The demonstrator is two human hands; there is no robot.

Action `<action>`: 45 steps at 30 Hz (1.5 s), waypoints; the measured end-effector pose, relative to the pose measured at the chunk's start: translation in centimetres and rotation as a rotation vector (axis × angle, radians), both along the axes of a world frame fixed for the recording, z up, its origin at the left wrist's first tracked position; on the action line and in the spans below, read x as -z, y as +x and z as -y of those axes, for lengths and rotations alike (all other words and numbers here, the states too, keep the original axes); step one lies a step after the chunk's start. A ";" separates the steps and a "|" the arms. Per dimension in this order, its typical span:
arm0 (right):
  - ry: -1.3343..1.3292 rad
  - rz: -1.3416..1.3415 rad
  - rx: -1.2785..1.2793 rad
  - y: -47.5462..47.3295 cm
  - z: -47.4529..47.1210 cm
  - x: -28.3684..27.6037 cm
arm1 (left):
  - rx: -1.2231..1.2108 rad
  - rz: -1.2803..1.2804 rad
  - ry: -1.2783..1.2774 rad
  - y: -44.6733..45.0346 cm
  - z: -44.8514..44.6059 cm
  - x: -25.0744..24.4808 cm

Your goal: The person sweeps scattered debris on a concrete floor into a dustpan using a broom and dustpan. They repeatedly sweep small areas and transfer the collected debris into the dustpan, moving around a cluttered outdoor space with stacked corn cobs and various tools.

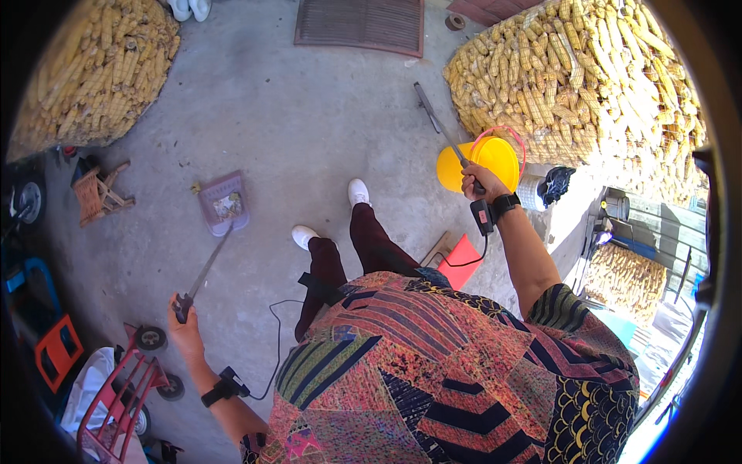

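Note:
My left hand [186, 333] is closed around the dark grip of a long metal-shafted tool [210, 264]. Its shaft runs to the near edge of a pale purple plastic pan [245, 200] on the concrete floor; I cannot tell whether the two are joined. Some light debris [227, 207] lies in the pan. My right hand [487, 181] grips the dark handle of a second long metal tool [445, 132], with a short side piece near its far end. That shaft passes over a yellow plastic bucket [451, 171] with a pink handle.
Netted heaps of corn cobs stand left [110, 75] and right [539, 81]. A slatted panel [359, 26] lies ahead. Left are a wooden folding stool [95, 194] and a red hand truck [124, 394]. A red object [462, 264] sits beside my legs. Cables trail from both wrist devices.

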State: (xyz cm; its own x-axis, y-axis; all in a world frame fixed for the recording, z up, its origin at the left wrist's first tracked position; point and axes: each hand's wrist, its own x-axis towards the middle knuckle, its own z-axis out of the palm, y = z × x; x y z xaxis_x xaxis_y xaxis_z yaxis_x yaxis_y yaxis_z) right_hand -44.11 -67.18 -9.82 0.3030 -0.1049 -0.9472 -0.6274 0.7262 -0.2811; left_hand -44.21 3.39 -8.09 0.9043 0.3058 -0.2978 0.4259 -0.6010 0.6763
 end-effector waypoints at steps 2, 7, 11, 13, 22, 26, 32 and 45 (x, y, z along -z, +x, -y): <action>-0.081 -0.096 0.024 0.4 0.9 1.6 | 0.066 0.004 0.093 0.2 -0.4 -0.1; -0.032 -0.035 -0.193 -1.6 -5.9 3.0 | 0.047 -0.020 0.100 1.9 -0.2 -1.1; 0.042 0.016 -0.392 -1.7 -13.6 1.6 | 0.060 -0.033 0.164 2.6 -0.3 -1.4; 0.105 0.055 -0.518 0.1 -16.6 1.2 | 0.034 -0.055 0.168 2.6 -0.3 -1.4; 0.320 0.202 -0.529 8.2 -21.1 -0.7 | -0.065 -0.114 0.139 1.5 -0.1 -2.3; 0.088 0.202 -0.673 13.1 -22.3 1.1 | -0.126 -0.079 0.171 1.3 -1.0 -1.6; 0.023 0.119 -0.763 19.5 -28.2 5.2 | -0.146 -0.105 0.119 1.7 -2.3 -1.2; 0.478 0.177 -0.695 16.7 -26.6 -2.1 | -0.200 -0.054 -0.014 1.5 -2.4 -1.2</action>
State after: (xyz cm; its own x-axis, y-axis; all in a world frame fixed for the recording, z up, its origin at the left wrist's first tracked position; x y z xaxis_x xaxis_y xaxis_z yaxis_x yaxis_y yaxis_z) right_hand -27.42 -40.61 -7.76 0.2976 0.5574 -0.7750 -0.9493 0.2589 -0.1783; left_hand -42.71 5.79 -6.90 0.8086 0.4731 -0.3499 0.5718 -0.4915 0.6569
